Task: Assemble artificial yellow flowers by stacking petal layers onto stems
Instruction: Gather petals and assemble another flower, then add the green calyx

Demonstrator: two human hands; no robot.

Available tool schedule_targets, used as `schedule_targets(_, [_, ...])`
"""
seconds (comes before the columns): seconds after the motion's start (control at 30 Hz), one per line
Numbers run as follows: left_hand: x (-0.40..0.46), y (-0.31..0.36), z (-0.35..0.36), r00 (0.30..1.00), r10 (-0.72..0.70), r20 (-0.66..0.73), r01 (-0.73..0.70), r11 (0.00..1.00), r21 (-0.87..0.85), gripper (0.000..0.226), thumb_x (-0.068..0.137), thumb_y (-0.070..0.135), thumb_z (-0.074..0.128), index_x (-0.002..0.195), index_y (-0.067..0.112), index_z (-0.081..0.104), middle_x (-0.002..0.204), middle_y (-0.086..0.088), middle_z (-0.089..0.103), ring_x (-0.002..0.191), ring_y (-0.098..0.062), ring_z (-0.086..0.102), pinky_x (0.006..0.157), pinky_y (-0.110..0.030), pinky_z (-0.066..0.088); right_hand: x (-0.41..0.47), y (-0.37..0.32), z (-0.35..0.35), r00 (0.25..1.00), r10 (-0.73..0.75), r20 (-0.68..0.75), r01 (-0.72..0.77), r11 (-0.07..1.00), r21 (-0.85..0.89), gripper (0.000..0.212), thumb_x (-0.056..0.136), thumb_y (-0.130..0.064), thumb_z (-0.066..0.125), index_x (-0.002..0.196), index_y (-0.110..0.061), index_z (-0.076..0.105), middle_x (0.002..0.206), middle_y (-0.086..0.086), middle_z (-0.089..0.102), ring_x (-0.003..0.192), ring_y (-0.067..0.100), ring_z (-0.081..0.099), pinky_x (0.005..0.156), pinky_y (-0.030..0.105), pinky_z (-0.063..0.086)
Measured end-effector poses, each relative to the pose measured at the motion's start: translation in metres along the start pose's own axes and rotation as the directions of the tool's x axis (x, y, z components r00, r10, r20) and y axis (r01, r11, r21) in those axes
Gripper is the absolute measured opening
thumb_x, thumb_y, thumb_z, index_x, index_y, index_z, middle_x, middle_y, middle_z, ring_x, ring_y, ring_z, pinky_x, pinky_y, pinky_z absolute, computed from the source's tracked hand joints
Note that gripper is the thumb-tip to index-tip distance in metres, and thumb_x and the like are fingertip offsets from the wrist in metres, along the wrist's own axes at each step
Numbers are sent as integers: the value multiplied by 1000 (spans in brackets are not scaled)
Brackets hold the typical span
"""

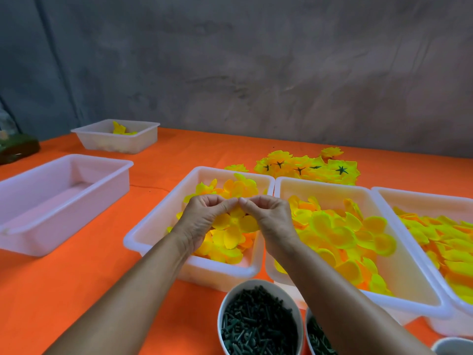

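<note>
Hands, left (pixel 204 216) and right (pixel 266 219), fingers curled, pinching a petal layer (pixel 234 222) above the tray rim (pixel 143 226).

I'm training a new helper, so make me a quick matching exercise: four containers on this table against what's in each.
Containers:
1. Bin under the hands
2. Large near-left bin
3. Small far-left bin
4. Round cup at the front

Contents:
A. Dark green stem pieces
B. Nothing visible
C. Heap of yellow petal layers
D. Just a few yellow petals

Pairs: 1-C, 2-B, 3-D, 4-A
</note>
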State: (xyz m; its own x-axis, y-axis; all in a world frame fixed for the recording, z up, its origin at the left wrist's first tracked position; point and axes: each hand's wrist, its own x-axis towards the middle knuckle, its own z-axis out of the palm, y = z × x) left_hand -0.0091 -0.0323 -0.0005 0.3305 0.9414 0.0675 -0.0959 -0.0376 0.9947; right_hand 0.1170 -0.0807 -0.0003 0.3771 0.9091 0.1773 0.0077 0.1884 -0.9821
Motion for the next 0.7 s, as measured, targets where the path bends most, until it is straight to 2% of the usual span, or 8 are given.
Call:
schedule_targets(0.1, [1, -2, -1, 997, 46, -56, -45, 998, 32, 21, 82, 16, 69, 65, 10, 59, 50, 5, 53, 42, -3, 41, 42, -15, 33, 0, 0, 6, 1000, -10, -14, 8, 990, -144, 17, 82, -21, 72, 66, -20, 67, 71, 7, 66, 67, 19, 58, 64, 34, 47])
schedule_targets(0.2, [1, 0, -2, 999, 7, -35, -7, 1000, -13, 19, 85, 13, 66, 68, 8, 59, 46, 7, 52, 38, -1, 39, 39, -15, 32, 0, -3, 11, 1000, -13, -24, 6, 956, -295, 23, 84, -24, 70, 63, -17, 65, 63, 4, 60, 60, 17, 52, 58, 35, 46])
schedule_targets(0.33, [-1, 4, -3, 995, -78, 56, 86, 984, -155, 18, 87, 9, 60, 70, 5, 57, 46, 5, 56, 37, -3, 47, 38, -14, 37, -3, -5, 8, 996, 90, 28, -87, 991, -100, 21, 86, -14, 67, 66, -8, 63, 67, 13, 57, 59, 21, 52, 57, 33, 45])
schedule_targets(0.43, [-1, 6, -6, 992, -93, 91, 113, 960, -255, 14, 88, 8, 57, 75, 2, 58, 47, 2, 58, 36, -6, 49, 37, -14, 39, -4, -9, 8, 987, 131, 95, -135, 990, 31, 21, 86, -10, 66, 66, -7, 62, 60, 9, 58, 45, 13, 56, 45, 22, 47])
schedule_targets(0.5, [0, 7, -7, 991, -96, 89, 118, 952, -284, 14, 89, 9, 56, 77, 1, 58, 46, 1, 57, 35, -7, 48, 36, -15, 39, -3, -10, 10, 983, 145, 111, -154, 985, 79, 21, 86, -10, 66, 66, -7, 63, 57, 7, 60, 44, 12, 58, 43, 20, 47])
schedule_targets(0.57, [2, 4, -6, 995, -93, 38, 99, 967, -233, 13, 86, 14, 60, 77, 4, 60, 49, 2, 54, 42, -9, 48, 44, -18, 42, -2, -8, 12, 990, 125, 63, -128, 991, 39, 20, 86, -11, 67, 66, -9, 64, 59, 8, 60, 50, 17, 57, 48, 24, 47])
schedule_targets(0.63, [3, 1, -3, 997, -70, 16, 72, 987, -145, 17, 81, 23, 65, 80, 6, 62, 58, 0, 54, 52, -12, 49, 52, -22, 45, 1, -4, 11, 998, 33, -49, -39, 992, -120, 20, 85, -15, 69, 65, -11, 65, 63, 9, 59, 59, 19, 53, 58, 30, 45])
schedule_targets(0.7, [3, 1, 0, 998, -40, 43, 44, 994, -101, 24, 76, 29, 67, 81, 5, 62, 65, -5, 56, 57, -17, 52, 52, -26, 49, 6, -2, 5, 986, -59, -153, 22, 971, -237, 23, 85, -17, 68, 63, -14, 64, 59, 2, 57, 57, 14, 49, 58, 28, 41])
